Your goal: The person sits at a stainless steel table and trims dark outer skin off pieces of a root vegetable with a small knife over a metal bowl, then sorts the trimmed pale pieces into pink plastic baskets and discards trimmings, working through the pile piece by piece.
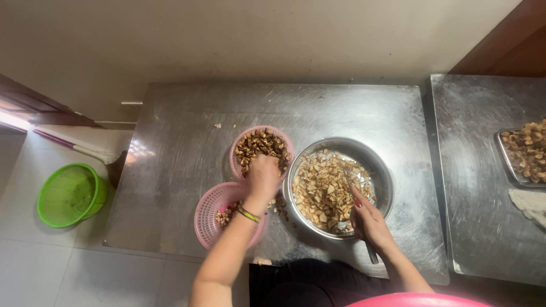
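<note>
My left hand point(262, 175) reaches into the far pink basket point(238, 149), its fingers curled down among the small brown pieces there; whether it grips any is hidden. A second pink basket point(209, 214) sits nearer me under my left forearm, with a few brown pieces in it. My right hand point(368, 219) rests at the near rim of a round steel bowl point(382, 170) full of cut tan and brown chunks. It is closed on a thin metal utensil point(371, 252) whose handle sticks out toward me.
Everything stands on a steel table point(187, 125). A second steel table point(478, 187) at the right carries a tray of brown pieces point(524, 152) and a cloth point(530, 203). On the tiled floor at the left are a green basket point(71, 194) and a broom point(79, 149).
</note>
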Demonstrator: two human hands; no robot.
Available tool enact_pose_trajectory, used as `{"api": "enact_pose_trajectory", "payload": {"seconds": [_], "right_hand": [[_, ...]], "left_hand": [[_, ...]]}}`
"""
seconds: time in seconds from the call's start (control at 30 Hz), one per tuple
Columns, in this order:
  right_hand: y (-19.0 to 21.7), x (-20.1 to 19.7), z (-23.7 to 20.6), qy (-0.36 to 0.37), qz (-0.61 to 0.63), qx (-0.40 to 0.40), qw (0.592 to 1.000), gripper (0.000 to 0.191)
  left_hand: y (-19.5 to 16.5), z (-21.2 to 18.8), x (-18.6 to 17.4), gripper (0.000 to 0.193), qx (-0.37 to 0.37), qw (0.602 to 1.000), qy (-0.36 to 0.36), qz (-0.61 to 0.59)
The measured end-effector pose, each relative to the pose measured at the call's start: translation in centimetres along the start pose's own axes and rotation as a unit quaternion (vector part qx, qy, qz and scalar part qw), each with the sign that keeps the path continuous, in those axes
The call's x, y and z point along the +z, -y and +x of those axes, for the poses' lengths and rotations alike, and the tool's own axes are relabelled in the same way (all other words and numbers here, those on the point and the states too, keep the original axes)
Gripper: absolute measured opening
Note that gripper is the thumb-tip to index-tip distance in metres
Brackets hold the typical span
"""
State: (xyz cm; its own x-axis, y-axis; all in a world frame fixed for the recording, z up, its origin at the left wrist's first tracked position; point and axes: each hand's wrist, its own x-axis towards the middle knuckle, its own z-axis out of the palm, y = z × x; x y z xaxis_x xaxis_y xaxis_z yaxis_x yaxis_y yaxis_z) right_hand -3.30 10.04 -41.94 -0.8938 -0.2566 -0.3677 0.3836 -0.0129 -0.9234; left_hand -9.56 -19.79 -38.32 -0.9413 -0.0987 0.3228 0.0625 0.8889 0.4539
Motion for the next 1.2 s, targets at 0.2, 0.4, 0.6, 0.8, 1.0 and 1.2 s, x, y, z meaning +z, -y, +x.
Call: {"api": "enact_pose_trajectory", "payload": {"seconds": [0.2,0.4,0.6,0.8,1.0,1.2], "right_hand": [[1.5,0.3,0.0,0.021,0.033,0.021,0.999,0.057],[2.9,0.2,-0.2,0.039,0.128,0.036,0.99,0.056],[1.7,0.1,0.5,0.036,0.281,0.101,0.954,0.051],[0.8,2.6,-0.4,0.136,0.209,0.036,0.968,0.057],[3.7,5.0,-1.6,0.052,0.104,0.006,0.993,0.054],[3.3,4.3,-1.6,0.056,0.02,-0.057,0.997,0.061]], "left_hand": [[3.7,3.3,-3.4,0.004,0.002,0.988,0.087,0.13],[4.0,2.6,-4.8,0.012,0.027,0.996,0.077,-0.024],[3.8,2.6,-3.5,0.025,-0.121,0.901,0.099,-0.404],[-0.7,0.3,0.3,0.02,-0.224,0.695,0.174,-0.661],[-5.7,-2.5,3.6,0.022,-0.22,0.582,0.215,-0.753],[-7.4,-3.5,3.9,0.029,-0.186,0.582,0.2,-0.766]]}}
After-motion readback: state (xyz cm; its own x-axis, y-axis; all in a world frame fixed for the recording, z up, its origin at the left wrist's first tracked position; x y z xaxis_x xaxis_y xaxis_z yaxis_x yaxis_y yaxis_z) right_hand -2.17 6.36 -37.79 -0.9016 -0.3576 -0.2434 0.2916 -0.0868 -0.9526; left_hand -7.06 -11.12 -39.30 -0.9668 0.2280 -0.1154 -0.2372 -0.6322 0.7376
